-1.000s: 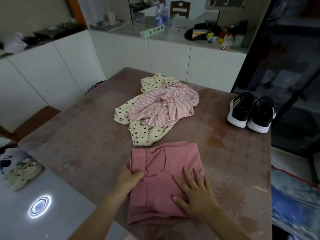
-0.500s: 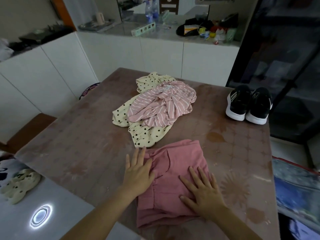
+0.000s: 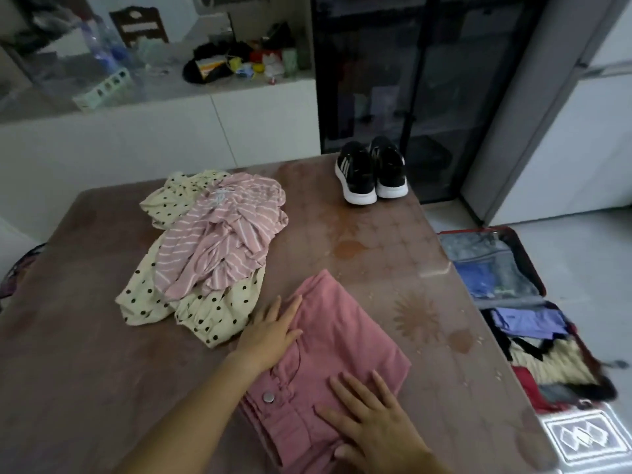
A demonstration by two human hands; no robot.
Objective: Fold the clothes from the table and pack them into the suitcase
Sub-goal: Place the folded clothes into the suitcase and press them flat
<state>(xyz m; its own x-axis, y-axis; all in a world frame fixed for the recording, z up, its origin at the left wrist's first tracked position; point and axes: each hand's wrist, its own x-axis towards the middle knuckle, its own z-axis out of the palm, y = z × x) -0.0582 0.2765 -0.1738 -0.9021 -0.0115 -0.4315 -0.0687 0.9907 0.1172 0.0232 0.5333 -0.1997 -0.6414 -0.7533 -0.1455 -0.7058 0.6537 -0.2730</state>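
Note:
Folded pink trousers [image 3: 345, 347] lie on the brown table [image 3: 85, 354] right in front of me, button end nearest. My left hand [image 3: 270, 331] rests flat on their left edge, fingers straight. My right hand [image 3: 372, 425] presses flat on the near end, fingers spread. Behind them a crumpled pink striped garment [image 3: 225, 244] lies on top of a cream polka-dot garment [image 3: 205, 313]. An open red suitcase [image 3: 533, 323] lies on the floor to the right of the table, with several clothes inside.
A pair of black sneakers [image 3: 372, 172] stands at the table's far right corner. A white counter [image 3: 171, 94] with clutter runs behind the table, a dark glass cabinet [image 3: 410, 80] beside it. White floor surrounds the suitcase.
My view has swung right, bringing the suitcase into sight. The trousers now lie turned at an angle. Both hands stay flat on them.

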